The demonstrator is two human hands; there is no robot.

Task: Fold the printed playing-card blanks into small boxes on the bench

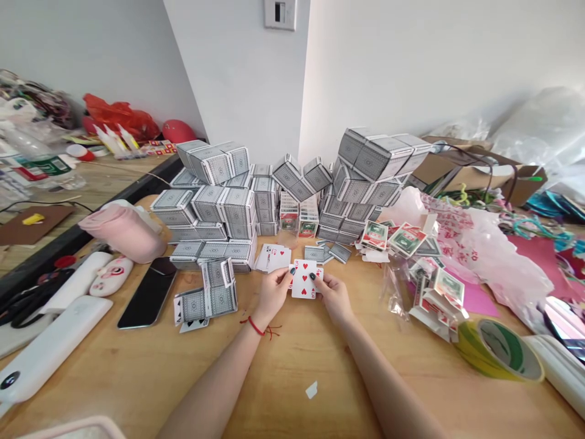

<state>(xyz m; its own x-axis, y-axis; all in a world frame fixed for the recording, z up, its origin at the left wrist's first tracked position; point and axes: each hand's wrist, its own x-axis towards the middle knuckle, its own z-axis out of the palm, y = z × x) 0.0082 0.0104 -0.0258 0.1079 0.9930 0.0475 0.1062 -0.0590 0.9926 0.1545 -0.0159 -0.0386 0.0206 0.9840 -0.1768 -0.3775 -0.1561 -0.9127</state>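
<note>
Between my two hands I hold a few playing cards (304,288) face up, with a three of hearts on top. My left hand (274,289) pinches their left edge, thumb on the face. At the right edge, my right hand (335,296) pinches them, and part of a four shows there. Just beyond my left hand lies a face-up stack of cards (274,258). Some face-down cards (339,252) lie behind the held ones. Folded grey-backed card blocks (214,286) stand left of my left hand, with a few loose cards under them.
Tall piles of card blocks (226,210) line the wall. Boxed decks (289,222) stand in the middle. Opened card boxes (441,292), a tape roll (500,349) and plastic bags (484,244) lie right. A phone (147,294) and white device (57,347) lie left; a paper scrap (311,390) is in front.
</note>
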